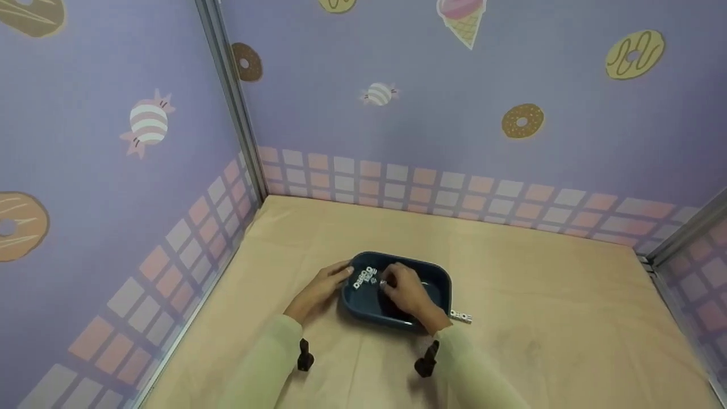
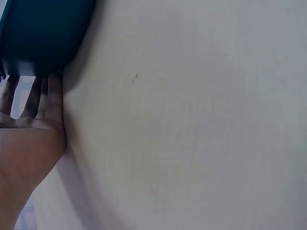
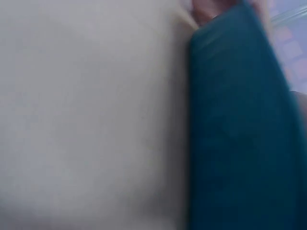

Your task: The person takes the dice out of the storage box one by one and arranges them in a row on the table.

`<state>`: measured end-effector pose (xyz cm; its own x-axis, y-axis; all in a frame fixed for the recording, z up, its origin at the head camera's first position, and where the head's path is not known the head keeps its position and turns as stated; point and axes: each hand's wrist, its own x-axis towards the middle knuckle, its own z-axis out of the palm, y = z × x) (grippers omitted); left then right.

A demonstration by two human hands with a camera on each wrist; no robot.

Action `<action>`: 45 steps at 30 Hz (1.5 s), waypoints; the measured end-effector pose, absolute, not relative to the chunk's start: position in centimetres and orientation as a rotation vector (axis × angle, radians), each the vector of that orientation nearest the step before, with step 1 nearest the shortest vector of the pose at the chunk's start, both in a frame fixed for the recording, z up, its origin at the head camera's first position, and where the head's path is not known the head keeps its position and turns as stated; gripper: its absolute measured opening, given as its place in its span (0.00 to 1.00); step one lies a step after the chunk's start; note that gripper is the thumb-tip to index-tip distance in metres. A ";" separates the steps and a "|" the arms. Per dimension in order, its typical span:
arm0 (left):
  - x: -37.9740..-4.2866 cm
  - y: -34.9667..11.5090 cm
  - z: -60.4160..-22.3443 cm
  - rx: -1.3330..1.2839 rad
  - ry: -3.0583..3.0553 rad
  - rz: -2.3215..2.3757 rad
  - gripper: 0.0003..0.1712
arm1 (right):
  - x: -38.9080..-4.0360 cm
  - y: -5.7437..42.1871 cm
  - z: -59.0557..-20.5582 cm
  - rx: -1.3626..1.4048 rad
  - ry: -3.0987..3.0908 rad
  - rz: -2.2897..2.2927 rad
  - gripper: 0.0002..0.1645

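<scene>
A dark blue rectangular dish with rounded corners stands on the cloth-covered table. At its left end, my left hand rests against the wall, thumb at the rim. The left wrist view shows the straight fingers touching the dish's outer wall. Over the inside of the dish, my right hand has curled fingers and pinches a small pale piece at the fingertips. Several small white pieces with dark marks lie clustered in the left part of the dish. The right wrist view is blurred, mostly dish wall.
A short row of white marked pieces lies on the table just outside the dish's right side. The pale tablecloth spreads around the dish. Purple patterned walls enclose the table at the back and sides.
</scene>
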<state>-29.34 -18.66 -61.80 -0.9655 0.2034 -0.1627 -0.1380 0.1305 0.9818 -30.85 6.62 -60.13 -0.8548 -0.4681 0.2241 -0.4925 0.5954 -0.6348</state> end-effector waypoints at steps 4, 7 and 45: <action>-29.7 -18.6 -61.7 0.093 2.160 1.921 0.33 | -30.1 9.2 -57.8 0.935 -2.701 1.150 0.05; -29.8 -18.5 -61.7 0.083 2.155 1.922 0.33 | -29.2 12.1 -56.2 0.997 -2.630 1.164 0.05; -29.4 -18.5 -61.9 0.049 2.106 1.960 0.33 | -24.7 26.8 -62.6 0.433 -2.879 1.135 0.11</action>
<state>-29.43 -18.53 -61.94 -0.9647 0.2025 -0.1684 -0.1535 0.0873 0.9843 -24.70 26.85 -62.57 -0.9614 -0.2494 0.1160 -0.2614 0.6978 -0.6669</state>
